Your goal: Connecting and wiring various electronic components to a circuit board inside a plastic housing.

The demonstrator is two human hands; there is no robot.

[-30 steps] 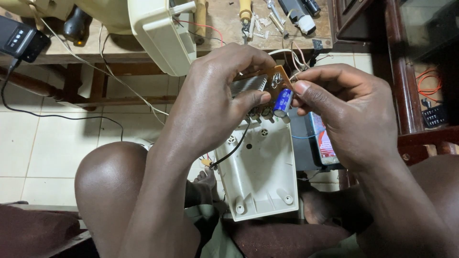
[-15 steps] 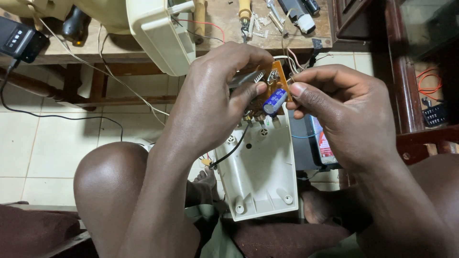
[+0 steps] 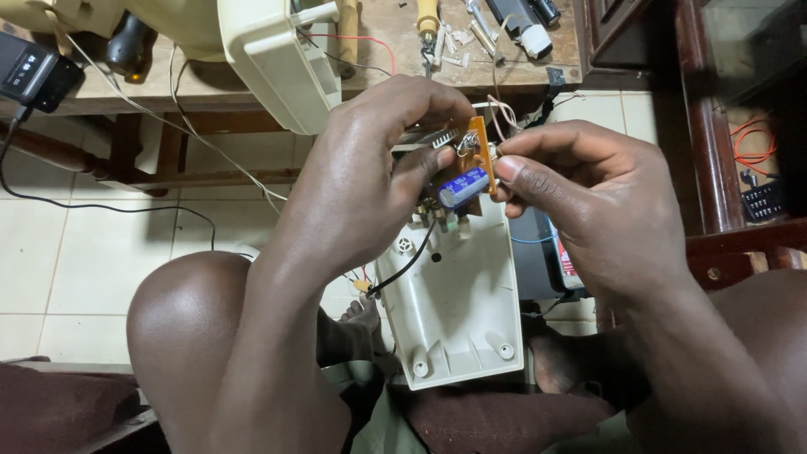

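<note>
My left hand (image 3: 370, 176) and my right hand (image 3: 588, 202) both grip a small brown circuit board (image 3: 477, 145) that carries a blue cylindrical capacitor (image 3: 464, 187). The left thumb presses beside the capacitor; the right thumb and forefinger pinch the board's right edge. The board hangs just above the top end of an open white plastic casing (image 3: 458, 311) that rests on my lap. A black wire (image 3: 403, 267) runs from the board down past the casing's left edge. White wires (image 3: 504, 109) loop off the board's top.
A wooden workbench (image 3: 378, 50) stands ahead with a cream plastic housing (image 3: 277, 59), a soldering iron (image 3: 427, 21) and small tools. A black device (image 3: 29, 71) with a cable sits at the far left. Dark wooden furniture (image 3: 706, 126) is at the right. Tiled floor (image 3: 76, 261) lies below.
The circuit board has been tilted and shifted slightly between my fingers, with the blue capacitor turning a little lower. The casing and my knees have stayed put.
</note>
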